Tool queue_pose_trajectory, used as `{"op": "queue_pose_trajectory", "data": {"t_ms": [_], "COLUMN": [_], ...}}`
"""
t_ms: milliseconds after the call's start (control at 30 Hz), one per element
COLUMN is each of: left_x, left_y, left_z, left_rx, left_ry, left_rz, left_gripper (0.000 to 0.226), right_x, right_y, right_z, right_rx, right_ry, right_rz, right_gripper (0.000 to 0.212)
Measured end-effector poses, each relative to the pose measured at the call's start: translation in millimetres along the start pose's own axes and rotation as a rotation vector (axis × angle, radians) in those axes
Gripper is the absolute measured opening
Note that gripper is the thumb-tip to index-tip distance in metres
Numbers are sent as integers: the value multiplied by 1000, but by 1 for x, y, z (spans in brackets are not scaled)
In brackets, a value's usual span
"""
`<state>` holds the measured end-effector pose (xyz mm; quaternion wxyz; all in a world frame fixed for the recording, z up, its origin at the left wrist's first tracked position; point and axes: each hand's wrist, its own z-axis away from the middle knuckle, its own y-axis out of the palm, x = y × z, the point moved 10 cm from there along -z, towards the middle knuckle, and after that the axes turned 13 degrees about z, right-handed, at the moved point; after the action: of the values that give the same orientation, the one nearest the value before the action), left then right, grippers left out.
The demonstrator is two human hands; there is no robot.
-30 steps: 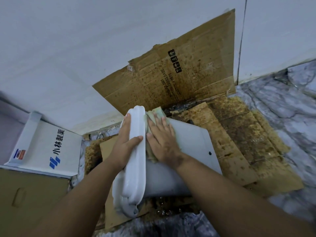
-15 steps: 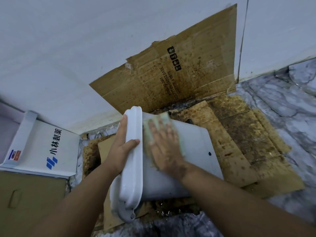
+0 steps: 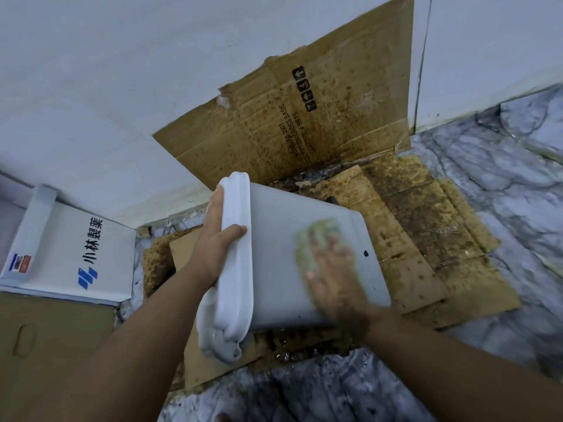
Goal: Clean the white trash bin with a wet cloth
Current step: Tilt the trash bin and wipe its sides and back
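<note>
The right hand [image 3: 333, 274] has slid with the cloth [image 3: 316, 239] from up near the rim, where it was a second ago, down the bin's side toward the base, and it shows as a blur. The left hand [image 3: 217, 239] has not let go of the rim.

From the head camera, the white trash bin [image 3: 274, 248] lies tipped on its side over stained brown cardboard [image 3: 426, 239] spread on the floor, its lidded top pointing left and its base to the right. The left hand grips the lid edge, thumb hooked over the near face and fingers behind it. The right hand lies flat on the upturned side with fingers spread and fairly straight, pressing the pale green cloth against the plastic; the cloth peeks out above and left of the fingertips. A small dark spot [image 3: 366, 254] sits on the bin just right of that hand.

Another stained cardboard sheet [image 3: 304, 117] with black print leans on the white wall [image 3: 122, 71] behind. A white box [image 3: 76, 248] with blue lettering rests to the left, above a plain brown carton [image 3: 54, 345]. Grey marbled floor [image 3: 502, 193] shows to the right and below.
</note>
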<state>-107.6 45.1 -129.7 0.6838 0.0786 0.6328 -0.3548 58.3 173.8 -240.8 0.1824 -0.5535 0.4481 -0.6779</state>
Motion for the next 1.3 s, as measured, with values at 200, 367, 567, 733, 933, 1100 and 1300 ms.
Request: {"op": "queue_pose_trajectory", "data": {"t_ms": [200,367,567,733,933,1100,1300], "left_x": [-3,0,-5,-3,3,0,-1], "left_y": [5,0,5,3,1,4,1], "left_z": [1,4,-2,-6,-2,-4,-10], "left_rx": [20,11,10,5,18,17,-8], "left_ry": [-10,-25,-12,-14,-19,3,12], "left_rz": [4,-3,-27,-8,-13,-25,-31], "left_gripper": [100,97,96,95,96,96,95], "right_x": [88,-62,-63,105,5,-103,-24], "right_y": [-11,18,17,-6,18,30,21], "right_z": [34,71,71,56,69,91,81], "right_rx": [-113,-69,-167,-239,-196,-105,-152], "right_ry": [-187,7,384,-76,-219,-100,-50], "right_rz": [-58,27,-47,-8,145,225,141], "right_gripper": [63,59,64,61,62,68,67]}}
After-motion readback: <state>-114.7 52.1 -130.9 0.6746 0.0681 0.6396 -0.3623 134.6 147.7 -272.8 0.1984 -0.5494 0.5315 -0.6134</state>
